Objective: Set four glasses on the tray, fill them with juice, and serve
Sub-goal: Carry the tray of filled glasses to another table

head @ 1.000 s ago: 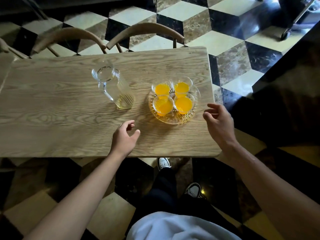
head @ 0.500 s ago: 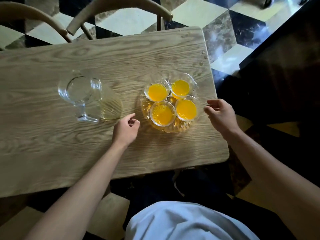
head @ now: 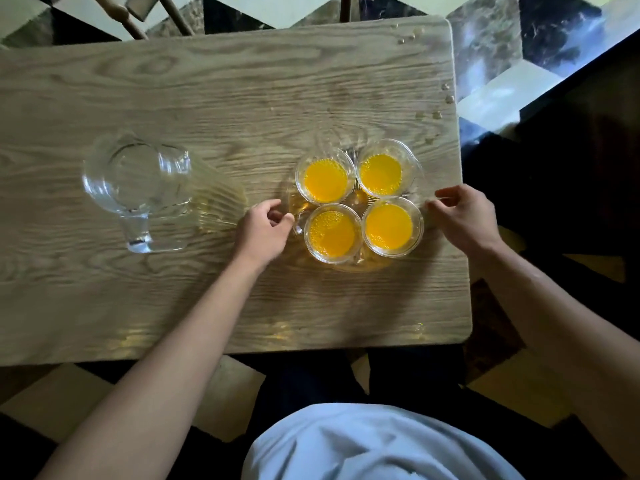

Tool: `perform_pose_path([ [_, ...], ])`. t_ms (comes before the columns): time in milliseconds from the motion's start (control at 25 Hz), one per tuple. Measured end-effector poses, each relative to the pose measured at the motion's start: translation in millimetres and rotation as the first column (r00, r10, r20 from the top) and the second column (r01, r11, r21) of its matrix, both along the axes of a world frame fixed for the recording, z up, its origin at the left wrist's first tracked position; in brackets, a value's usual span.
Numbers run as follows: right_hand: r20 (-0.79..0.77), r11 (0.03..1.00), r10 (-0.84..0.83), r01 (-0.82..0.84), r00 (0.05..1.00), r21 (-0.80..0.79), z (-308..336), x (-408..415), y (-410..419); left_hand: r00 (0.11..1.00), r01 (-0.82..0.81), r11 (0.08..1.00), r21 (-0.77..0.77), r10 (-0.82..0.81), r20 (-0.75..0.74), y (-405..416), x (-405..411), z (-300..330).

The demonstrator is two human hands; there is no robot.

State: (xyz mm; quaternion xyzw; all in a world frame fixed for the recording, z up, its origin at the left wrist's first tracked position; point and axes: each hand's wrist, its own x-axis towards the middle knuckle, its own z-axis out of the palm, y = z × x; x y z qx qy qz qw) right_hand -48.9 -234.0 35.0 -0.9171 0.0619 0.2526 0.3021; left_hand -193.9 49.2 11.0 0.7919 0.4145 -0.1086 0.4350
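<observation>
A clear glass tray [head: 356,268] rests on the right part of the wooden table [head: 214,91]. Several clear glasses [head: 325,180] filled with orange juice stand close together on it. My left hand [head: 265,226] is at the tray's left rim, with thumb and fingers curled around the edge. At the right rim, my right hand [head: 462,216] pinches the edge between thumb and fingers. The tray sits flat on the table.
An empty glass pitcher [head: 138,188] stands left of the tray, handle toward me. Drops of liquid [head: 441,102] dot the table's right edge. Wooden chairs [head: 138,15] stand at the far side. My legs are under the near edge, over a checkered floor.
Both hands have moved in from the near side to the tray's left and right rims and closed on them. My head has come over the table, looking more straight down.
</observation>
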Motion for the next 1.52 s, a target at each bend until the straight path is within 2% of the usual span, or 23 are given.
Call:
perform_pose_path([
  [360,0.005,1.0,-0.017,0.017,1.0,-0.015,-15.0,14.0,5.2,0.998,-0.056,0.998,-0.001,0.056,-0.01,-2.1,19.6,-9.8],
  [600,-0.024,0.997,0.073,-0.073,0.997,-0.023,-19.4,15.6,12.4,0.994,-0.098,0.993,0.061,0.101,-0.046,-10.1,28.0,-8.8],
  [960,-0.016,0.999,0.032,-0.032,0.999,0.014,-23.3,15.4,9.9,0.98,-0.149,0.982,0.113,0.162,-0.112,-12.4,33.3,-6.1],
  [1520,-0.048,0.999,0.023,-0.025,0.999,-0.037,-22.2,11.9,9.8,0.973,-0.183,0.976,0.119,0.197,-0.118,-14.5,33.2,-11.4],
])
